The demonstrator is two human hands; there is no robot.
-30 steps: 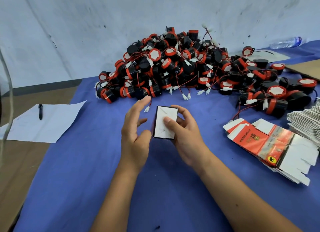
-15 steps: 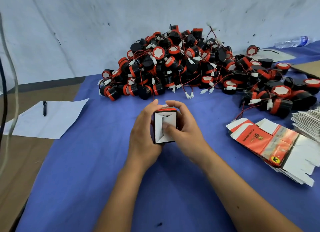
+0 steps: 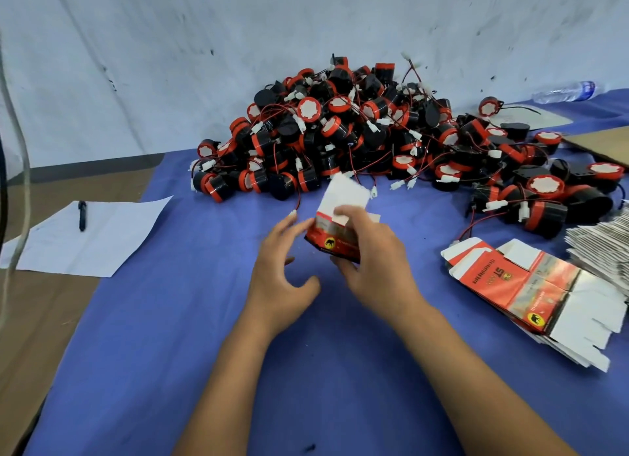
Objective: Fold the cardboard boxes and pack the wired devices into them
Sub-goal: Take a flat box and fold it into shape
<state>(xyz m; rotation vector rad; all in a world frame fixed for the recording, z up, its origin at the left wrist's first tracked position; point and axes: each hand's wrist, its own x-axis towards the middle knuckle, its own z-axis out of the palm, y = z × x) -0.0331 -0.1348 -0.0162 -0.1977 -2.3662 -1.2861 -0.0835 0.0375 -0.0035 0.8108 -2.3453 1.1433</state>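
Note:
My right hand (image 3: 372, 261) grips a small red and white cardboard box (image 3: 335, 232) above the blue table, its white top flap standing open and pointing away from me. My left hand (image 3: 280, 268) sits just left of the box with fingers spread and relaxed, fingertips near its left side. A big heap of black and red wired devices (image 3: 357, 132) lies beyond the box. A stack of flat unfolded boxes (image 3: 531, 285) lies to the right.
A white sheet of paper (image 3: 102, 234) with a black pen (image 3: 82, 214) lies at the left, half off the blue cloth (image 3: 170, 319). A plastic bottle (image 3: 565, 91) lies at the far right. A brown cardboard sheet (image 3: 606, 142) lies by the right edge.
The box has been turned over: its folded bottom faced me, now the printed red side shows with the top flap open. My left hand has let go and opened.

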